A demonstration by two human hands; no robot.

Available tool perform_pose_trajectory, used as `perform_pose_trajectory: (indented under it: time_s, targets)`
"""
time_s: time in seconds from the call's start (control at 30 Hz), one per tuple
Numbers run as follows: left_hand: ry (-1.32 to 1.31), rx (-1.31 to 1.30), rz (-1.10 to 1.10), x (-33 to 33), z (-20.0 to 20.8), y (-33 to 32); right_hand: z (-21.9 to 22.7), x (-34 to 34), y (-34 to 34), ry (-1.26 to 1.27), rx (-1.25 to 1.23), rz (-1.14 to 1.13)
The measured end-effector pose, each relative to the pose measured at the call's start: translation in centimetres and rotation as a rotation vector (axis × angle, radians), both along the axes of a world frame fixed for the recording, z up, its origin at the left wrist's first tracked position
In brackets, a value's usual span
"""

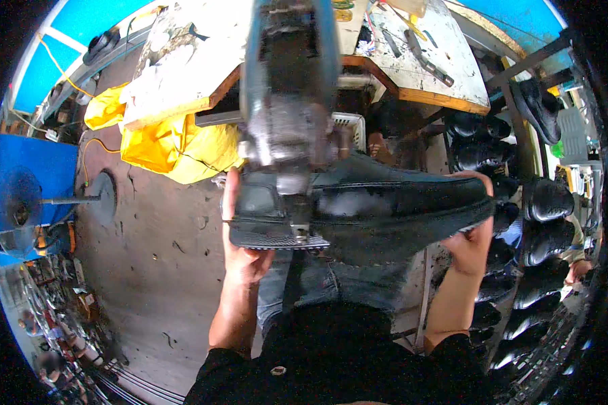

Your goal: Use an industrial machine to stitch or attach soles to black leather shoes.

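Note:
A black leather shoe (pixel 392 199) lies sideways across the middle of the view, held between my hands. Around its left end my left hand (pixel 248 262) is closed, thumb up along the side and fingers at the ribbed sole edge. My right hand (pixel 474 239) grips the rounded right end from outside and below. Over the shoe's left part comes down a grey metal machine head (pixel 287 101), blurred in its upper part. Its narrow foot (pixel 300 226) reaches the ribbed edge of the sole; whether it presses there I cannot tell.
White worktables (pixel 439 67) stand ahead, with a hammer (pixel 436 67) on the right one. Yellow sacks (pixel 182 148) hang at the left table. A standing fan (pixel 20 202) is at far left. Racks of black shoes (pixel 547 202) line the right, where another person's hand (pixel 578 271) shows.

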State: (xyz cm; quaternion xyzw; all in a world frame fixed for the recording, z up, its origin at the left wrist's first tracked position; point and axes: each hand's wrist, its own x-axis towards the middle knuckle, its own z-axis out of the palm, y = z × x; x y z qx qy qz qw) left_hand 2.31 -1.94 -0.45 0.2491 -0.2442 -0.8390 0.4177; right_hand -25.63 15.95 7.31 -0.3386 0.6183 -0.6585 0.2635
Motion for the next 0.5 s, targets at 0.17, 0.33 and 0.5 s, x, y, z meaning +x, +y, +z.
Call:
perform_pose_trajectory:
  time_s: [0.17, 0.33, 0.5]
  targets:
    - [-0.042, -0.198, 0.045, 2.4, 1.5, -2.2, -1.2, 2.5, -2.5, -0.127, 0.033, 0.144]
    - [-0.086, -0.265, 0.069, 5.4, 1.2, -4.0, -3.4, 4.6, -4.0, -0.16, 0.074, 0.214]
    - [-0.252, -0.376, 0.077, 7.4, 1.2, -4.8, -4.3, 5.8, -5.4, -0.184, 0.073, 0.251]
